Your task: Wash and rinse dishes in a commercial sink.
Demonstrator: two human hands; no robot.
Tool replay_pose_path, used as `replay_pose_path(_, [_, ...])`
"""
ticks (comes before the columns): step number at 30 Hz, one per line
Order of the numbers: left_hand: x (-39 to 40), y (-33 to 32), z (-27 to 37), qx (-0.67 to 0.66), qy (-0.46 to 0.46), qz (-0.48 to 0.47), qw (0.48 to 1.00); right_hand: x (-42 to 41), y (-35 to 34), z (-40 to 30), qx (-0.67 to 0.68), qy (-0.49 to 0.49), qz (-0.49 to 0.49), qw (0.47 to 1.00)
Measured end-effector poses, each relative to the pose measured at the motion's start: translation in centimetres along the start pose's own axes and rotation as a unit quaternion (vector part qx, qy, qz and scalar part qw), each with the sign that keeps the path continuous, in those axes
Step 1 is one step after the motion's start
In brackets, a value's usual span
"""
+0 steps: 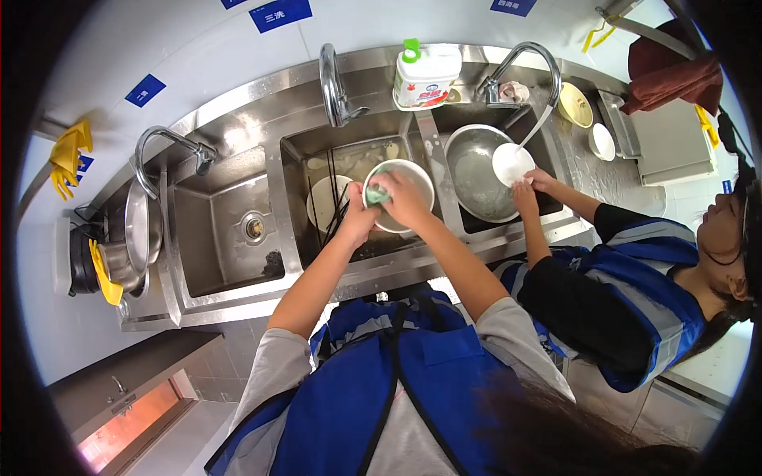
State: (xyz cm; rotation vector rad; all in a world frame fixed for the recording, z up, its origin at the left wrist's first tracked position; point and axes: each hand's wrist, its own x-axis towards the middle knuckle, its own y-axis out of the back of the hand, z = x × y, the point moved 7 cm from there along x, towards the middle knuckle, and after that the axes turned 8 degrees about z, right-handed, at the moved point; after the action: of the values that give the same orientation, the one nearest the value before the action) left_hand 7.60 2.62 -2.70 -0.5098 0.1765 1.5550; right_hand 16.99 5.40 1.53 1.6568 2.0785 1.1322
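My left hand (359, 215) grips the near-left rim of a white bowl (411, 172), tilted so its inside faces up toward me. Inside the bowl, my right hand (405, 199) presses a green cleaning cloth or pad (377, 189) against the left wall. Both hands are above the middle sink basin (357, 132), which holds cloudy water. Left of my hands, another white bowl (320, 205) sits in that basin with several dark chopsticks (331, 196) across it. Pale spoons (317, 163) lie under the water behind.
On my right a co-worker's hands (527, 190) hold a white bowl (513, 163) under a running faucet (550, 71), over a large metal basin (479, 172). A white detergent jug (426, 80) stands on the back ledge. The left sink (229, 223) has a dark scouring pad (274, 263); metal pots (138, 229) stand beyond.
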Motion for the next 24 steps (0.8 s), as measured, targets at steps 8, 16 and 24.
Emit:
replay_pose_path(8, [-1.2, 0.3, -1.1, -0.016, 0.076, 0.001, 0.997, -1.4, -0.9, 2.1, -0.094, 0.074, -0.232, 0.965])
replay_pose_path(16, [0.3, 0.4, -1.7, -0.025, 0.032, 0.055, 0.998, 0.2, -0.8, -0.7, -0.143, 0.122, 0.038, 0.981])
replay_pose_path(24, [0.5, 3.3, 0.6, 0.284, -0.252, 0.144, 0.914, -4.0, -0.5, 1.6, -0.154, 0.029, -0.101, 0.982])
